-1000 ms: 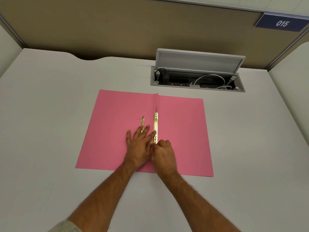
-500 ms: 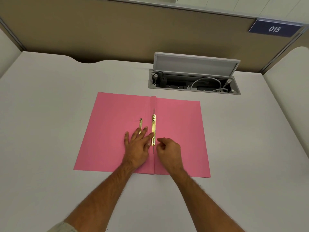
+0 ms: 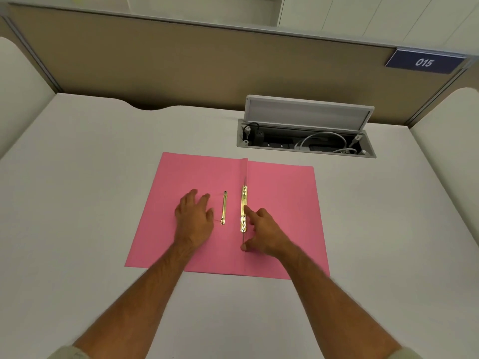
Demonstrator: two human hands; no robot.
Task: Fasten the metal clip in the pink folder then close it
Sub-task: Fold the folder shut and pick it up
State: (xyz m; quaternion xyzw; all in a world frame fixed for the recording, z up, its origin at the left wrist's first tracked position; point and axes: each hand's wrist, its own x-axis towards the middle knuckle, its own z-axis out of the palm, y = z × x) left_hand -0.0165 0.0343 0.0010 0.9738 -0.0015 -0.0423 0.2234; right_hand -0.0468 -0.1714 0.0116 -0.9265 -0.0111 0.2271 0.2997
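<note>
Right now the folder (image 3: 280, 216) lies open flat on the desk (image 3: 77, 203), spine running front to back, approx. centred in front of the person. 2 brass parts show: the clip (image 3: 244, 209), a long bar w/ holes seated along the spine fold, and a loose strip (image 3: 224, 208) lying on the left flap, near but apart from the clip. Left hand (image 3: 195, 218) rests palm down on the left flap, fingers spread and relaxed, gripping nothing, just beside the strip w/o clearly touching it. Right hand (image 3: 261, 233) sits on the right flap: index tip touches the clip's right edge approx. mid-length, thumb presses down at the fold nearer the body, other fingers curled loosely; it pins rather than grasps. Step in hand, by my read: fastening, not closing. The clip looks seated but the strip is not yet on it, so the fastener is prob. incomplete. Whether the prongs are bent flat I can't tell; too small. Next move likely calls for the left hand to pinch the strip, carry it over to the clip, line up holes w/ prongs, then press flat while the right hand keeps the clip steady. Only after that should 1 flap swing over. Behind the folder, a cable box (image 3: 305, 141) in the desk stands w/ lid up, well apart.
</note>
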